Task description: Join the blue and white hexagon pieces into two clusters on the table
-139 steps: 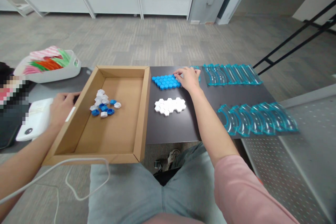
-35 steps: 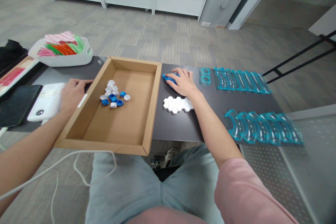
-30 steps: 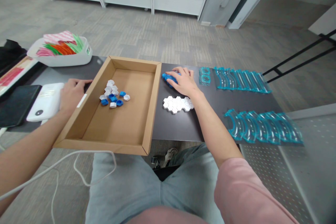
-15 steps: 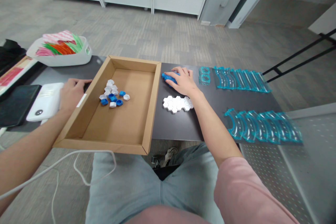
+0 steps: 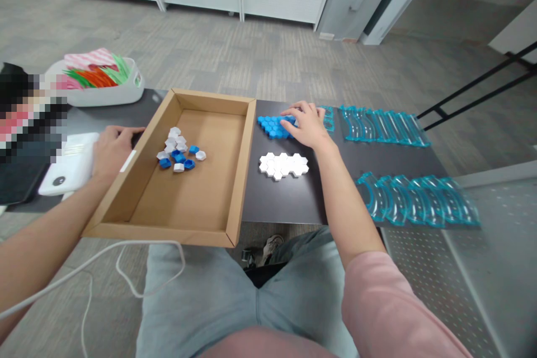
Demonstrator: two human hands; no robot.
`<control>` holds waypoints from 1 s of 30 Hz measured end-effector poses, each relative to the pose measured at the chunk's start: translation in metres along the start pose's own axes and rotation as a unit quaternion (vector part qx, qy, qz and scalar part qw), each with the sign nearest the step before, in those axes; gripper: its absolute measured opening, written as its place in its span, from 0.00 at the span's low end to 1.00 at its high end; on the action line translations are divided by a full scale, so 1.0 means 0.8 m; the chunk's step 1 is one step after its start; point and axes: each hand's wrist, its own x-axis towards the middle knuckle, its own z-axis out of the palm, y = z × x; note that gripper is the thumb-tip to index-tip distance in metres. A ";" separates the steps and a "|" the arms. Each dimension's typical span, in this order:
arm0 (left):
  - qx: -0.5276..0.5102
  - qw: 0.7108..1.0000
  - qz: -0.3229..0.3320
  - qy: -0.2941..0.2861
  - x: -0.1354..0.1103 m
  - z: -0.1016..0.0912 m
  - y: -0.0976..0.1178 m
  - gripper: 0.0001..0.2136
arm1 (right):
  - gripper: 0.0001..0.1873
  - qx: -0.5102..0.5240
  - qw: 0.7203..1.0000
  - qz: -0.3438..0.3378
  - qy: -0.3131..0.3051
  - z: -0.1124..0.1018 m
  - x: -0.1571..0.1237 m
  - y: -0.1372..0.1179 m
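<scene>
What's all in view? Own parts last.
Cardboard box: one, brown, left of centre
Loose hexagons: several, white/blue, inside box
Blue hexagon cluster: one, blue, right of box
White hexagon cluster: one, white, nearer the person
Small teal pieces: count unclear, teal, beside blue cluster
Teal strip rows: two, translucent teal, right, far and near
Basket: one, white, upper left, filled
Device: one, white, left of box
Dark flat item: one, black, left edge
Cable: count unclear, white, lower left
Table: one, dark, centre
Cabinets: several, white, background
Frame: one, black, right edge
Left hand: one, bare, box's left side
Right hand: one, bare, at blue cluster's right edge
Sleeve: one, pink, right arm
Trousers: one pair, grey-blue, bottom
</scene>
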 end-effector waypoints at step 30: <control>0.028 0.999 -0.002 0.019 -0.001 0.005 -0.002 0.38 | 0.21 0.035 0.999 0.035 -0.008 -0.002 -0.007 0.022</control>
